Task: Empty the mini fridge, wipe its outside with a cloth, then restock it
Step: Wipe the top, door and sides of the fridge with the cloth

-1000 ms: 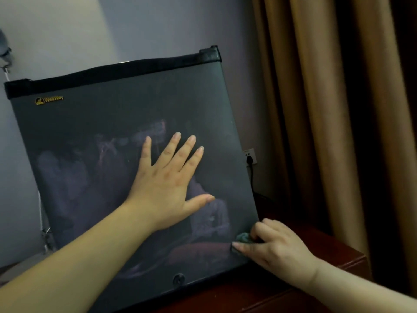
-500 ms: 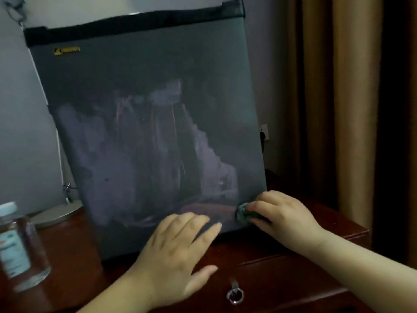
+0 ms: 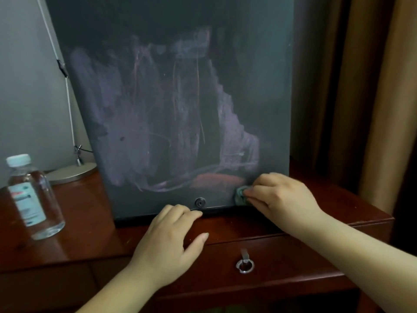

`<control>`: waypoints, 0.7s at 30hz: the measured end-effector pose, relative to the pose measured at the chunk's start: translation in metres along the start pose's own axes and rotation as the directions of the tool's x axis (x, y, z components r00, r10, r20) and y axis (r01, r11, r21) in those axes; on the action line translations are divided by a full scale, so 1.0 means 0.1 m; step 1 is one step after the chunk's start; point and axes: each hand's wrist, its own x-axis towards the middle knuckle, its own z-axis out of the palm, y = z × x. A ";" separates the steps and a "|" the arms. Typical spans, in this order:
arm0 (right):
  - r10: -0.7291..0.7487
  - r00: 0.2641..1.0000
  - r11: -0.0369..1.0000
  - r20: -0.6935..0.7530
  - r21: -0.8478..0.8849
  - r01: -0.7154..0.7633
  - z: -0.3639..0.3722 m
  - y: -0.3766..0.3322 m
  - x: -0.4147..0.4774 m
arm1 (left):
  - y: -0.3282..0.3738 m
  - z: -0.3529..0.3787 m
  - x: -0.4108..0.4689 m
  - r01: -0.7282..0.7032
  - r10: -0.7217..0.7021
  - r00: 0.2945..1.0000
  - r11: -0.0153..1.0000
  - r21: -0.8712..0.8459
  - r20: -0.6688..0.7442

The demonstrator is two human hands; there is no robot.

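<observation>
Top of the mini fridge (image 3: 171, 109) is cut off by the upper edge of the view, and its dark front carries pale smears that are hard to read; most of the cloth (image 3: 239, 195) is hidden under the right hand (image 3: 282, 199), only a small greenish fold shows. The right hand pinches this cloth with curled fingers and presses it on the lower right corner of the fridge front; the left hand (image 3: 169, 242) holds nothing, its fingers loosely bent, the tips at the bottom edge of the fridge, just below a round lock (image 3: 200, 202). The fridge stands on a reddish wooden cabinet (image 3: 79, 240); a clear bottle (image 3: 33, 197) stands upright at the left, near a lamp base (image 3: 72, 173); a ring pull (image 3: 244, 265) hangs on the drawer below; a brown curtain (image 3: 372, 109) hangs at the right.
</observation>
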 end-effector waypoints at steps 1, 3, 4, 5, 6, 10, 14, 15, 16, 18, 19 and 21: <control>0.006 0.998 1.000 -0.061 -0.017 -0.007 0.00 -0.01 0.06 | 0.00 0.01 0.02 0.025 -0.025 1.000 1.000 -0.019 -0.008; -0.009 0.993 1.000 -0.121 0.002 0.010 0.05 -0.10 0.15 | 0.01 0.02 0.04 0.061 -0.061 0.998 0.997 -0.039 -0.014; -0.039 0.994 0.999 -0.104 0.022 0.041 0.10 -0.15 0.17 | 0.00 0.02 0.04 0.064 -0.065 0.998 0.997 -0.043 -0.010; -0.083 0.994 0.996 -0.066 0.033 0.085 0.16 -0.19 0.18 | 0.00 0.02 0.04 0.065 -0.065 0.998 0.997 -0.046 -0.005; -0.127 0.992 0.991 -0.021 0.032 0.127 0.20 -0.23 0.18 | -0.01 0.02 0.03 0.066 -0.066 0.998 0.997 -0.048 -0.001; -0.174 0.985 0.985 -0.015 -0.014 0.174 0.19 -0.23 0.25 | -0.02 0.01 0.01 0.065 -0.066 0.998 0.997 -0.033 -0.015; -0.015 0.977 1.000 -0.212 -0.008 0.013 0.09 -0.22 0.42 | -0.01 0.02 0.00 0.055 -0.055 0.998 0.998 -0.020 -0.023; -0.006 0.976 1.000 -0.218 0.008 0.008 0.11 -0.24 0.41 | -0.01 0.02 -0.01 0.055 -0.056 0.998 0.998 -0.019 -0.025; -0.036 0.982 0.999 -0.185 0.010 0.039 0.17 -0.28 0.38 | -0.02 0.02 -0.01 0.056 -0.057 0.998 0.998 -0.016 -0.024; -0.177 0.983 0.984 -0.059 -0.021 0.176 0.28 -0.37 0.27 | -0.02 0.01 -0.01 0.062 -0.062 0.998 0.998 -0.004 -0.016; -0.231 0.973 0.972 -0.010 -0.036 0.230 0.29 -0.38 0.25 | -0.01 0.01 -0.01 0.064 -0.064 0.998 0.998 -0.001 -0.011; -0.238 0.971 0.970 -0.030 -0.053 0.236 0.24 -0.36 0.37 | 0.00 0.02 -0.02 0.067 -0.067 0.998 0.998 0.001 -0.001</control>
